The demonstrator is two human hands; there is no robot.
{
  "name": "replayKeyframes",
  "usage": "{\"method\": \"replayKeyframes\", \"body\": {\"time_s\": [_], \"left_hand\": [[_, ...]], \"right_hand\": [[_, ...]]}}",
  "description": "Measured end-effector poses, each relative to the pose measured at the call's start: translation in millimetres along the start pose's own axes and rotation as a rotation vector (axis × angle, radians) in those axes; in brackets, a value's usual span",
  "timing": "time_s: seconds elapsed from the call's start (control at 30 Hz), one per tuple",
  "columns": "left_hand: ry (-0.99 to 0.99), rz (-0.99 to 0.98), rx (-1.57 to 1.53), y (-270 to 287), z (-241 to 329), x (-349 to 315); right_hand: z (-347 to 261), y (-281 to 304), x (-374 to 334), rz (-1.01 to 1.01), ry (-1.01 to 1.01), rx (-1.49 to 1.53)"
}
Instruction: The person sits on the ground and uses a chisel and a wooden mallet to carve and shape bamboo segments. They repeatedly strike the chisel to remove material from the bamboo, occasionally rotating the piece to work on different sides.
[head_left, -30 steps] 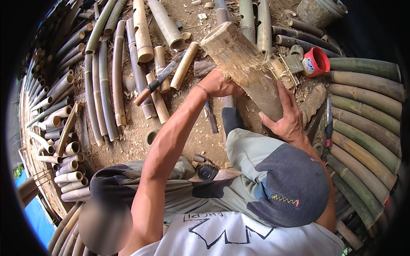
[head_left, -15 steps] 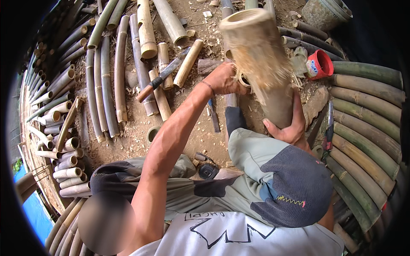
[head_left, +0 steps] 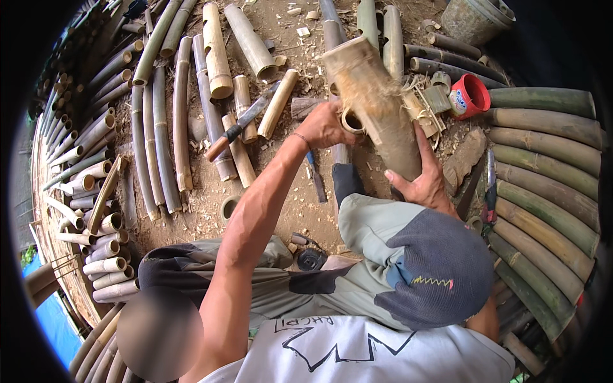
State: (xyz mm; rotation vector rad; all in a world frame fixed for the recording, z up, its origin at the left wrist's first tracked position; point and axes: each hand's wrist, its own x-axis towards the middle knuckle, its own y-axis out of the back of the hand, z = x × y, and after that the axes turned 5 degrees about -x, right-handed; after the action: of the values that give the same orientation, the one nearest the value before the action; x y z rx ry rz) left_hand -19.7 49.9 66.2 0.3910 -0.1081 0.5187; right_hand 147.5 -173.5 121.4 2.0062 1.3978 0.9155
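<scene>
A thick piece of bamboo point(head_left: 381, 105), motion-blurred and ragged with pale fibres around its middle, is tilted above the ground before me. My right hand point(head_left: 426, 182) cradles its lower end, thumb out along the near side and fingers behind it. Farther left, my left hand point(head_left: 329, 126) is closed around a short, narrow bamboo tube point(head_left: 352, 121). The tube's open end faces me, against the thick piece's side; whether the two are joined, I cannot tell. Below my left hand, a blue-handled chisel point(head_left: 316, 177) lies on the dirt.
A long knife point(head_left: 244, 120) rests across bamboo lengths at left. Bamboo stacks line the left side; split green bamboo point(head_left: 543, 159) fans out at right. A red cup point(head_left: 470, 97), a grey bucket point(head_left: 477, 20) and a red-and-black-handled tool point(head_left: 490, 188) are also at right.
The thick bamboo's upper end has dropped and shifted slightly left, tilting further. Both hands have moved a little with it, keeping their holds. The whole view has shifted slightly.
</scene>
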Motion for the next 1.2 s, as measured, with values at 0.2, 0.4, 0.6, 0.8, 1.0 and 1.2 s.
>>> {"method": "replayKeyframes", "body": {"time_s": [0.2,0.4,0.6,0.8,1.0,1.2], "left_hand": [[0.172,0.754,-0.293,-42.0,-1.0,-43.1],[0.227,1.011,-0.485,54.7,21.4,-56.7],[0.038,0.909,-0.348,194.6,126.2,-109.6],[-0.03,0.959,-0.245,196.7,164.0,-199.2],[0.188,0.894,-0.341,163.1,129.5,-251.8],[0.315,0.94,-0.507,142.1,78.1,-322.3]], "right_hand": [[15.5,10.5,-41.4,0.137,-0.202,0.115],[57.8,12.5,-79.5,-0.222,-0.426,0.224],[59.3,-18.9,-44.9,-0.862,-0.437,-0.001],[79.8,-135.4,-41.7,-0.96,-0.369,-0.156],[126.6,-104.9,-70.3,-0.773,-0.531,-0.111],[171.6,15.9,-104.6,-0.416,-0.792,0.203]]}}
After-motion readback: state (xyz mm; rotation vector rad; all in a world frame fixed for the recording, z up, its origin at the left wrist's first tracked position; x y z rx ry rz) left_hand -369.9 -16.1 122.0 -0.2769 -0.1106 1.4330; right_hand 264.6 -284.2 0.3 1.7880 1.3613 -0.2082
